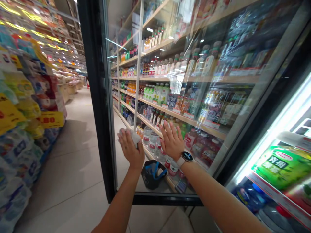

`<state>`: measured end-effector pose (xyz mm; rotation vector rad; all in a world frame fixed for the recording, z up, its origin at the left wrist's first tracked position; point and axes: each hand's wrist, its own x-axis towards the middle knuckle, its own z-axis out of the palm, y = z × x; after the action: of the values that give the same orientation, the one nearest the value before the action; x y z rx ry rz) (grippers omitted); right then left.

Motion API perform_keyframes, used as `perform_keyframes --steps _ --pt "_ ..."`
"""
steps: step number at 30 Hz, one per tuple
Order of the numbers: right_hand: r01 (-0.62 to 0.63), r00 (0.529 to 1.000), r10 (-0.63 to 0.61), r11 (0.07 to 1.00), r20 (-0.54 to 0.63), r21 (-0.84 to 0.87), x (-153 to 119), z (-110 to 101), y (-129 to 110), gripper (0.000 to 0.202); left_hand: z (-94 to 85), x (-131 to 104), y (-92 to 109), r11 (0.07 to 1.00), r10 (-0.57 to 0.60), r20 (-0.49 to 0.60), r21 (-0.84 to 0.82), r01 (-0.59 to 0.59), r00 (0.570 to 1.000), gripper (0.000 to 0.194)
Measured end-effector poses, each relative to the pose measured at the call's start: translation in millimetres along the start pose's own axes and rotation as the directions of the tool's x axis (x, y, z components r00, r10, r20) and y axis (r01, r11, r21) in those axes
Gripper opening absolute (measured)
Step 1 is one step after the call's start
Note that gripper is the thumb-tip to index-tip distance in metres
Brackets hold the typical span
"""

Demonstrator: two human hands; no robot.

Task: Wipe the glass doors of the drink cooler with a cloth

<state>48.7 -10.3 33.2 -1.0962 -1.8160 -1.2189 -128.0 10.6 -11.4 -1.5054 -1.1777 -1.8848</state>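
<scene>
A glass cooler door (123, 174) with a black frame stands swung open in front of me. My left hand (132, 150) presses a crumpled white cloth (135, 137) against the lower left part of the glass, its fingers over the cloth. To the right of it, my right hand (173, 142) lies flat on the pane with fingers spread and nothing in it. On that wrist is a smartwatch (187, 156) with a pale strap. The underside of the cloth is hidden by my fingers.
Through the glass show long shelves of bottled drinks (162, 94) and a black bag (152, 178) with blue straps. The cooler's inside, with a large green bottle (279, 166), is at the right. Wrapped packs (17, 165) are stacked along the left aisle.
</scene>
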Motion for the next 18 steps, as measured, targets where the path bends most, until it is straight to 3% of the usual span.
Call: perform_keyframes --steps 2,5,7,9,11,14,16,18 --pt "0.008 1.000 -0.008 1.000 -0.017 -0.003 0 -1 0 0.067 6.7 -16 18 0.985 0.170 0.078 -0.025 -0.168 0.982 0.063" --pt "0.015 1.000 -0.016 1.000 -0.021 -0.006 0 -3 2 0.065 12.0 -27 30 0.902 0.431 0.173 -0.079 -0.424 0.885 0.056" --pt "0.016 1.000 -0.016 1.000 -0.014 -0.005 -1 -4 3 0.065 10.1 -20 25 0.876 0.482 0.166 -0.074 -0.477 0.860 0.054" --pt "0.017 1.000 -0.017 1.000 -0.013 -0.008 -3 -4 4 0.066 4.3 -4 14 0.923 0.384 0.103 -0.034 -0.382 0.918 0.054" --pt "0.016 1.000 -0.016 1.000 -0.018 -0.012 -4 -4 4 0.066 -2.8 14 3 0.988 0.155 -0.002 -0.001 -0.155 0.988 0.057" --pt "0.011 1.000 -0.011 1.000 -0.015 -0.019 -6 -5 5 0.065 -9.1 29 -3 0.996 -0.086 -0.117 -0.010 0.086 0.989 0.060" --pt "0.011 1.000 -0.012 0.999 -0.019 -0.030 -6 -7 5 0.063 -7.5 25 3 0.996 -0.085 -0.127 -0.024 0.083 0.988 0.060" --pt "0.014 1.000 -0.015 0.999 -0.024 -0.035 -6 -8 5 0.063 -1.8 13 16 0.999 -0.011 -0.093 -0.036 0.008 0.996 0.059"
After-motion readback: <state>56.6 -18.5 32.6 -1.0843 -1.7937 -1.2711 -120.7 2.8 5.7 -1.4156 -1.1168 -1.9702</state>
